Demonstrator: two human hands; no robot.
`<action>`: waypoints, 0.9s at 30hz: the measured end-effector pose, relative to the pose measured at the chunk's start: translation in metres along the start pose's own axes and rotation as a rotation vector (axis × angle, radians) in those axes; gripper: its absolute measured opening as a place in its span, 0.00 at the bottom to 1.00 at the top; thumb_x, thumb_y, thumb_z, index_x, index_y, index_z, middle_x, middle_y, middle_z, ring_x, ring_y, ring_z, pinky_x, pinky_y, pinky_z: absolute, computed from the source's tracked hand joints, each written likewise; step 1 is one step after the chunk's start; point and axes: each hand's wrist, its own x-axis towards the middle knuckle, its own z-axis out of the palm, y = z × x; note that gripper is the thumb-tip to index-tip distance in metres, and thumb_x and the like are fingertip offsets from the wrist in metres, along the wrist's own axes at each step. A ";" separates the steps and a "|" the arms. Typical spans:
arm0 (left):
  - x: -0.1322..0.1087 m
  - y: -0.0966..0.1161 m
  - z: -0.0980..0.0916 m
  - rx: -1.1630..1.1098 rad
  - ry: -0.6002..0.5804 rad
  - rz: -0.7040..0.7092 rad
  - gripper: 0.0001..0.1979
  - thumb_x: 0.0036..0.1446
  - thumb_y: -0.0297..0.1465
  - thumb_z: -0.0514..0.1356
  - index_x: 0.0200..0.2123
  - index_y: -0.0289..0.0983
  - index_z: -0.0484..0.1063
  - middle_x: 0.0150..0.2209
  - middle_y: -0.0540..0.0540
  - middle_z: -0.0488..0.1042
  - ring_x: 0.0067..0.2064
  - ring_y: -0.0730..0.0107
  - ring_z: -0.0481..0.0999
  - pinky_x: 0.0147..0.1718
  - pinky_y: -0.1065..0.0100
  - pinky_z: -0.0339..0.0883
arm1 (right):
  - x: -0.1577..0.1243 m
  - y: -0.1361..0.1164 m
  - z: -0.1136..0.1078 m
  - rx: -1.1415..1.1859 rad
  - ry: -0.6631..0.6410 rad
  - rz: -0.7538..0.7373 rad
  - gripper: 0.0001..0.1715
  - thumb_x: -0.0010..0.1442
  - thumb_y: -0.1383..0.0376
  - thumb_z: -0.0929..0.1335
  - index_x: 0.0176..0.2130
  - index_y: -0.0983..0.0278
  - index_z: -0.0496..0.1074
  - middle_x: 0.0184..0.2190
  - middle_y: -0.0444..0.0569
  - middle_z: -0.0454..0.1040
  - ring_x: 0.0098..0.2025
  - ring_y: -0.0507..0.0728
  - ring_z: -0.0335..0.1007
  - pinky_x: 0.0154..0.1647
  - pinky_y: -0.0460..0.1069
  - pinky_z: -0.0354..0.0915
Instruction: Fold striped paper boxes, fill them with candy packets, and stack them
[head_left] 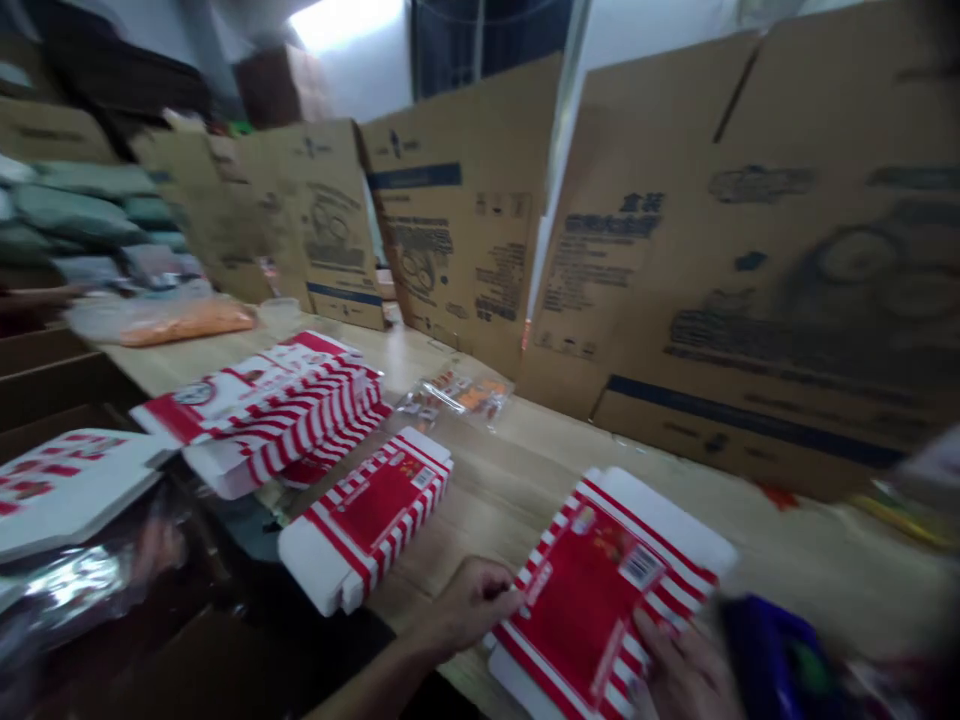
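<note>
A flattened red-and-white striped carton (pixel 574 610) with a barcode and white end flaps lies tilted at the table's near edge. My left hand (pixel 476 605) pinches its left edge between thumb and fingers. On the opposite side my right hand (pixel 686 665) grips the right edge, fingertips over the striped border; part of that hand is cut off by the frame. To the left is a small stack of matching cartons (pixel 375 505), lying flat. Behind it rises a taller, uneven pile of the same striped cartons (pixel 262 400).
Large printed cardboard sheets (pixel 457 220) stand along the table's back. Small clear packets (pixel 465 395) lie before them. A bag of orange contents (pixel 187 320) is at the far left. A dark purple object (pixel 780 650) sits right of my right hand. Open boxes (pixel 45 375) stand at left.
</note>
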 end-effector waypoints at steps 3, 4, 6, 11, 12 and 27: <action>-0.006 -0.010 -0.002 0.017 -0.008 -0.042 0.19 0.52 0.43 0.60 0.17 0.36 0.66 0.16 0.53 0.61 0.21 0.73 0.60 0.23 0.69 0.54 | 0.003 0.001 0.002 0.135 -0.012 0.087 0.18 0.40 0.53 0.79 0.30 0.60 0.78 0.29 0.50 0.79 0.30 0.63 0.76 0.33 0.57 0.74; -0.005 -0.013 -0.004 -0.010 -0.038 -0.048 0.18 0.53 0.43 0.59 0.20 0.35 0.68 0.18 0.52 0.64 0.23 0.72 0.63 0.24 0.69 0.58 | 0.004 0.001 0.003 0.176 -0.026 0.105 0.18 0.40 0.55 0.79 0.31 0.61 0.78 0.30 0.50 0.80 0.31 0.63 0.77 0.36 0.57 0.74; 0.000 -0.015 -0.006 -0.086 -0.115 -0.034 0.15 0.53 0.42 0.61 0.30 0.34 0.73 0.26 0.49 0.73 0.30 0.68 0.72 0.32 0.68 0.66 | 0.003 0.002 0.006 0.241 -0.055 0.130 0.18 0.42 0.57 0.79 0.32 0.62 0.79 0.32 0.51 0.81 0.32 0.63 0.77 0.38 0.57 0.73; 0.026 0.000 -0.007 -0.232 -0.024 0.031 0.31 0.50 0.37 0.66 0.56 0.36 0.66 0.46 0.40 0.78 0.48 0.60 0.76 0.48 0.62 0.69 | -0.014 0.013 0.009 0.295 -0.147 0.220 0.18 0.44 0.59 0.78 0.35 0.65 0.78 0.33 0.52 0.81 0.32 0.60 0.77 0.38 0.53 0.72; 0.030 0.002 -0.005 -0.258 0.002 0.041 0.31 0.50 0.37 0.66 0.57 0.35 0.65 0.47 0.40 0.78 0.48 0.59 0.77 0.49 0.61 0.69 | -0.019 0.017 0.009 0.298 -0.192 0.248 0.18 0.45 0.59 0.78 0.35 0.66 0.78 0.33 0.52 0.81 0.32 0.60 0.77 0.38 0.53 0.72; 0.028 -0.036 -0.007 -0.275 0.000 -0.058 0.23 0.48 0.35 0.68 0.48 0.35 0.76 0.47 0.42 0.79 0.44 0.61 0.78 0.42 0.64 0.72 | -0.009 0.045 -0.009 -0.157 -0.111 -0.079 0.25 0.55 0.56 0.72 0.51 0.60 0.73 0.41 0.51 0.76 0.39 0.58 0.73 0.41 0.52 0.70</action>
